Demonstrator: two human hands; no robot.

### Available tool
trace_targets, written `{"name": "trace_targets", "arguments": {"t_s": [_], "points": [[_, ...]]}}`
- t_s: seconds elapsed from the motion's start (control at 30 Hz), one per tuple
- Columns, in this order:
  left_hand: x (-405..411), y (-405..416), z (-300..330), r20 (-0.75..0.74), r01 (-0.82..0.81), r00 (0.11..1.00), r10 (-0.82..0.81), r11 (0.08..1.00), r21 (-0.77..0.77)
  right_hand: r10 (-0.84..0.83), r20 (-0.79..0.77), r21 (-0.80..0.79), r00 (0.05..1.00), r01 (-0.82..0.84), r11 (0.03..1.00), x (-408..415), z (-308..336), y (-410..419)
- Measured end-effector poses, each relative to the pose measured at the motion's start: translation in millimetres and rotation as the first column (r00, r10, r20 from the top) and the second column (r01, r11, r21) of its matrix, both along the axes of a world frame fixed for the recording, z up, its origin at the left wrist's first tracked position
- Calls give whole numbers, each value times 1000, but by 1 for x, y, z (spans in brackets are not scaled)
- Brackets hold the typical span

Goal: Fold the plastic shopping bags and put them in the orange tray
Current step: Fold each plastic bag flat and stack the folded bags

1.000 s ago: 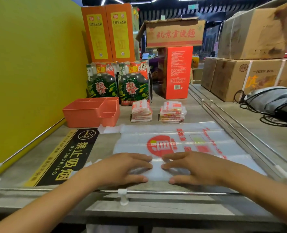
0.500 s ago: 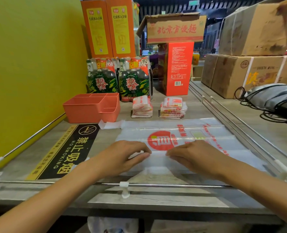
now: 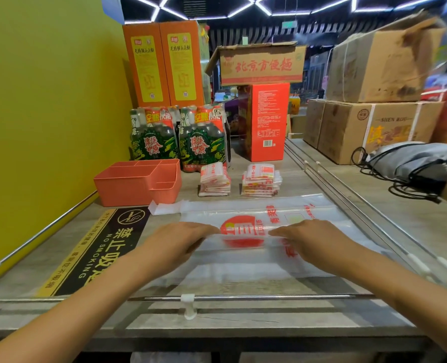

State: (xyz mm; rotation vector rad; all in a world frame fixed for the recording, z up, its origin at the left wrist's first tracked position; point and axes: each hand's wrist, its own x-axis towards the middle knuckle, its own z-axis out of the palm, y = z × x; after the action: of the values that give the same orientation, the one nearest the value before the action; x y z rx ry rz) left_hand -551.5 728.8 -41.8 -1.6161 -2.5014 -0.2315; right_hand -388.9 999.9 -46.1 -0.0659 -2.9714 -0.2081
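Head view: plastic bag (image 3: 243, 213) with red logo lying flat at lower centre, near edge pinched and lifted by left hand (image 3: 175, 244) and right hand (image 3: 311, 242). Orange tray (image 3: 128, 189) mid left. "NO SMOKING" sticker (image 3: 99, 247) lower left, "SHEN" carton (image 3: 374, 132) upper right.

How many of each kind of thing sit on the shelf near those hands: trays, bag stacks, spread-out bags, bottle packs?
Orange tray: 1
Stacks of folded bags: 2
Spread-out bag: 1
Bottle packs: 2
Total: 6
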Motion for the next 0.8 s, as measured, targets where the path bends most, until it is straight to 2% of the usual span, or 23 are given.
{"name": "trace_targets", "arguments": {"t_s": [0.1, 0.27, 0.37, 0.5, 0.63, 0.73, 0.8], "points": [[2, -2, 4, 15, -45, 999, 45, 999, -7, -42, -31, 14, 999, 43, 999, 4, 3, 4], [20, -14, 32, 43, -118, 993, 113, 984, 133, -72, -144, -32, 987, 68, 997, 24, 31, -4], [33, -21, 62, -14, -130, 990, 137, 962, 240, -52, -237, -54, 970, 40, 998, 41, 66, -13], [44, -29, 110, -93, -22, 994, 63, 920, 390, 12, -491, -22, 871, -27, 999, 59, 113, -24], [50, -30, 155, -171, 33, 983, 73, 837, 546, 100, -620, 107, 778, -43, 993, 67, 155, -21], [52, -28, 186, -261, 108, 964, 58, 808, 580, 154, -697, 158, 700, -60, 986, 68, 177, -18], [48, -22, 199, -280, 104, 957, 76, 811, 576, 171, -707, 171, 686, -69, 983, 65, 185, -13]]}}
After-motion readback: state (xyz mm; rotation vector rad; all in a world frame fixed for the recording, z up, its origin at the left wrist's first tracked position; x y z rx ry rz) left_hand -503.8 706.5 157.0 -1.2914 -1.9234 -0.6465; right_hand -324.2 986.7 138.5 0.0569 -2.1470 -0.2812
